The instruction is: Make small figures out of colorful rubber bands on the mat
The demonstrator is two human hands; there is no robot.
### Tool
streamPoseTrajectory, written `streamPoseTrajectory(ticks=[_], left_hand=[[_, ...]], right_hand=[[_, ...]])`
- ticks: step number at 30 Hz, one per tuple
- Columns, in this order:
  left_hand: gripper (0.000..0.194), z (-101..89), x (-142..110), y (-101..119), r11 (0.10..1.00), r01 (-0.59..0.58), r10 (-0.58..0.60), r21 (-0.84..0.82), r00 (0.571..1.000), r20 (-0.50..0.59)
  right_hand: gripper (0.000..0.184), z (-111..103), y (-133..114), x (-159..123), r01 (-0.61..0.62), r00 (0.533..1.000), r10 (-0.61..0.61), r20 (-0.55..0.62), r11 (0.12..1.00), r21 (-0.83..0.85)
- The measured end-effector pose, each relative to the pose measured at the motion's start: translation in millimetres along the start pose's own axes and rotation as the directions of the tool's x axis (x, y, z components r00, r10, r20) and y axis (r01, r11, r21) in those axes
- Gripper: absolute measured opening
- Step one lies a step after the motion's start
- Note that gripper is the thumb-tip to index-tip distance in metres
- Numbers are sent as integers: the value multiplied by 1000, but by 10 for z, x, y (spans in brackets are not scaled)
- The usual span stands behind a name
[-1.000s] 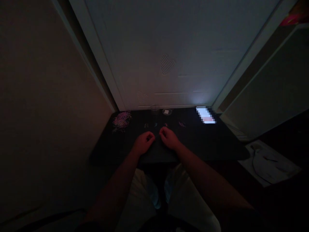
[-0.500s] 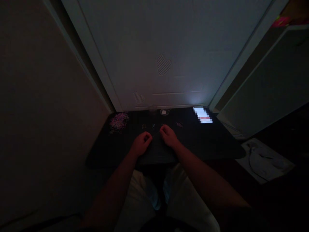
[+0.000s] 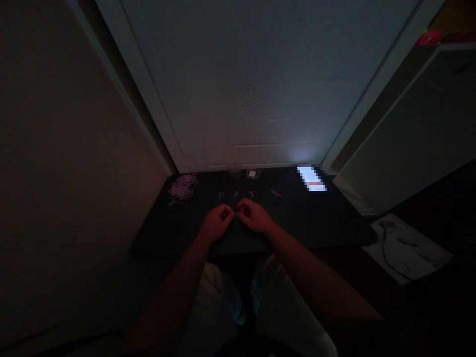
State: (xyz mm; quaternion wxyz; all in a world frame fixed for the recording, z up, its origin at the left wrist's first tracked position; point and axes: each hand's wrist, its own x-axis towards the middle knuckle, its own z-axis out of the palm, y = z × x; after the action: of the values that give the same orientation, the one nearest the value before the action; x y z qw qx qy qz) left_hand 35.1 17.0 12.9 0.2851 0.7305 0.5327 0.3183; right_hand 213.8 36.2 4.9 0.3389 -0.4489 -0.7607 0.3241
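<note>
Over the dark table, my left hand is closed in a pinch, thumb against fingertips. My right hand is pinched too, its fingertips almost meeting those of the left. Whatever thin, small thing lies between the fingertips is too dark to name. Just beyond the hands lie small clusters of thin pieces: a pale one, a bluish one, a reddish one and a pinkish one. A tangled pile of thin pink and purple pieces sits at the table's left.
The black table stands against a pale panel with striped hearts. A lit phone lies at the back right. Near the back edge are a clear round container and a round item with a white square.
My right hand has moved left and slightly nearer to me, closing the gap to the left hand. The reddish cluster shows more fully now. My left hand has barely moved.
</note>
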Motion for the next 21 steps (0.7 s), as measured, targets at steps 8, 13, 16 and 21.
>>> streamPoseTrajectory(ticks=[8,13,16,21], left_hand=[[17,6,8,-2,1000,13,-13,25,1000,1],[17,8,14,-4,1000,13,-13,19,1000,-16],[17,11,18,-4,1000,18,-18,17,1000,-21],[18,15,24,-2,999,27,-26,19,999,-28]], right_hand=[[13,10,-15,-1,-4,1000,5,14,998,-59],[14,26,8,-1,3,999,0,33,997,-81],[13,33,18,-3,7,999,-3,44,997,-80],[15,25,21,-7,9,999,-6,39,997,-73]])
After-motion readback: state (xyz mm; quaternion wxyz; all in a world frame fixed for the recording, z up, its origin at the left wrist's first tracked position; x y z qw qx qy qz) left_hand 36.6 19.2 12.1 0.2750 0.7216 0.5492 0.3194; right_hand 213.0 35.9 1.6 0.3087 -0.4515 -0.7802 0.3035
